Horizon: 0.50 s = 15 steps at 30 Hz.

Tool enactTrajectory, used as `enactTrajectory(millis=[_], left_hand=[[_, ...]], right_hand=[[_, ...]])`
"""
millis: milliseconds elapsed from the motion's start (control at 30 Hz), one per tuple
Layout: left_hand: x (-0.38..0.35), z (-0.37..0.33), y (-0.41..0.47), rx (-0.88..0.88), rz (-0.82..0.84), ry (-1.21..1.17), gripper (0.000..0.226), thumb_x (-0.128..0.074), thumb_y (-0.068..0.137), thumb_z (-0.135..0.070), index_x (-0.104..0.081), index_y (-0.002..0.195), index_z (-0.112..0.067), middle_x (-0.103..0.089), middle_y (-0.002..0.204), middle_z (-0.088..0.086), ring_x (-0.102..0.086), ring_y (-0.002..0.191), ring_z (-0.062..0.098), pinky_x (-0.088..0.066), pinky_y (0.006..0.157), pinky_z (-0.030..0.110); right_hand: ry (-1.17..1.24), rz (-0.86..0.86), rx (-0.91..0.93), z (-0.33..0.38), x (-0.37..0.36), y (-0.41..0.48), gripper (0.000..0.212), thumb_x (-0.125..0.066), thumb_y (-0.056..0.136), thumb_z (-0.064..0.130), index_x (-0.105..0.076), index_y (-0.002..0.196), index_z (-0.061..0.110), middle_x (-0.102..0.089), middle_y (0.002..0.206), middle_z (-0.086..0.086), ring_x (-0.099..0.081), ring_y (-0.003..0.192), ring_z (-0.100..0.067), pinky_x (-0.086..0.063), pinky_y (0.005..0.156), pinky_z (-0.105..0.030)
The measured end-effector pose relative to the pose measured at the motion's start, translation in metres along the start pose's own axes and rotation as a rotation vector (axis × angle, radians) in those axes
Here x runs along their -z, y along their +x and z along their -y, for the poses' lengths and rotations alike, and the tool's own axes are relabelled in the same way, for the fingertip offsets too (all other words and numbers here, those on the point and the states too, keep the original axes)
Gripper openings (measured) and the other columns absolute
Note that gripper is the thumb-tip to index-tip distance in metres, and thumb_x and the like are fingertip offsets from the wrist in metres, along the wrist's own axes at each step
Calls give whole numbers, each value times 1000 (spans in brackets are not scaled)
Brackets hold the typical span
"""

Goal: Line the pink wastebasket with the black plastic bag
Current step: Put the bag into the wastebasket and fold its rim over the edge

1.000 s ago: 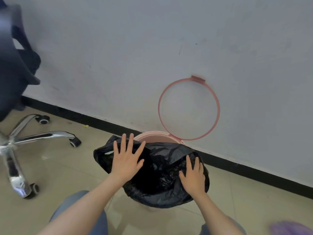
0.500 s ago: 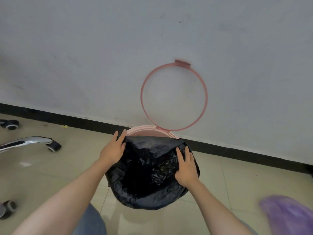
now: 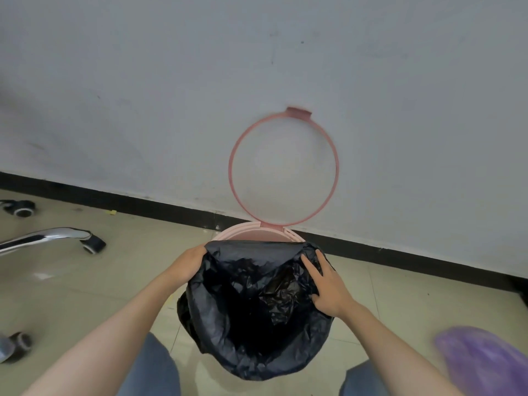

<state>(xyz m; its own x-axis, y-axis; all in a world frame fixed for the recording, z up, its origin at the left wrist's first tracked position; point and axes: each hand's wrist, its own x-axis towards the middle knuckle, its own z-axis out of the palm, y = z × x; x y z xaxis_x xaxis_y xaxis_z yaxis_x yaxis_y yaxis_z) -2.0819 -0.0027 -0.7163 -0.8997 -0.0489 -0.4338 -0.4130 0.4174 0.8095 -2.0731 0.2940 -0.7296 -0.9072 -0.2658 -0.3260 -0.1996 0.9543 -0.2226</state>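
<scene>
The pink wastebasket [image 3: 251, 234] stands on the floor against the wall, only its far rim showing. Its pink ring [image 3: 285, 167] is flipped up and leans on the wall. The black plastic bag [image 3: 251, 315] is spread over the near and side rim and hangs inside the basket, its mouth wide. My left hand [image 3: 187, 264] grips the bag's edge at the left side of the rim. My right hand [image 3: 328, 287] presses flat on the bag at the right side, fingers spread.
A chrome chair leg [image 3: 45, 240] with castors [image 3: 21, 207] lies at the left. A purple object [image 3: 483, 364], blurred, sits at the lower right. A black baseboard [image 3: 414, 258] runs along the wall. My knees [image 3: 151, 370] flank the basket.
The view has shifted closer over the basket. My left hand went from lying flat on the bag to gripping its left edge, and the bag's mouth has opened wider over the rim.
</scene>
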Motion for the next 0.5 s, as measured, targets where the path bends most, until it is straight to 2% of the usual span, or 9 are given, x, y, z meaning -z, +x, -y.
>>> enactTrajectory(millis=[100,167,267,333,400,433,467,500], left_hand=[[3,18,-7,128,-29,-17,37,-23,96,-17,-59,99,-7,-59,100,14,-53,92,26,-36,78,31],[6,31,-14,212,-32,-3,32,-21,95,-19,-48,80,-9,-54,87,15,-49,80,25,-33,73,32],[5,34,-31,264,8,30,31,-21,95,-18,-40,71,-10,-48,69,8,-43,63,21,-31,61,29],[2,32,-37,270,2,33,32,-24,95,-14,-37,66,-10,-42,64,6,-37,58,18,-29,55,29],[0,29,-39,257,-19,45,29,-29,93,-11,-43,67,-9,-47,71,11,-39,64,20,-31,60,30],[0,30,-41,237,-26,43,26,-32,92,-9,-52,77,-8,-54,85,15,-47,75,23,-36,69,30],[1,32,-41,206,-46,36,26,-33,91,-7,-59,94,-7,-58,103,15,-52,92,26,-39,81,31],[2,33,-42,172,-86,24,33,-33,90,-4,-57,113,-6,-55,120,14,-50,111,28,-38,94,33]], right_hand=[[-16,13,51,5,-3,-5,91,-54,83,6,8,144,31,17,155,-8,-1,143,-28,-20,114,-40],[-38,34,98,7,-2,-8,91,-51,82,2,8,144,32,17,155,-8,-1,143,-27,-20,114,-38],[-103,69,150,7,0,-15,89,-50,82,3,7,144,33,17,155,-8,-3,142,-27,-18,114,-39],[-131,86,155,7,-1,-22,88,-51,83,6,7,144,32,17,155,-9,1,143,-27,-17,115,-38],[-162,92,149,7,-3,-29,88,-54,84,11,8,144,32,16,155,-9,4,143,-27,-15,115,-38],[-186,99,141,7,-4,-31,89,-56,85,16,8,144,32,15,155,-9,5,143,-28,-14,115,-39],[-205,111,127,7,-3,-33,89,-57,85,21,8,144,31,15,156,-9,6,143,-28,-13,116,-41],[-214,128,112,8,-2,-35,89,-58,85,27,7,145,31,13,156,-9,7,143,-28,-12,116,-42]])
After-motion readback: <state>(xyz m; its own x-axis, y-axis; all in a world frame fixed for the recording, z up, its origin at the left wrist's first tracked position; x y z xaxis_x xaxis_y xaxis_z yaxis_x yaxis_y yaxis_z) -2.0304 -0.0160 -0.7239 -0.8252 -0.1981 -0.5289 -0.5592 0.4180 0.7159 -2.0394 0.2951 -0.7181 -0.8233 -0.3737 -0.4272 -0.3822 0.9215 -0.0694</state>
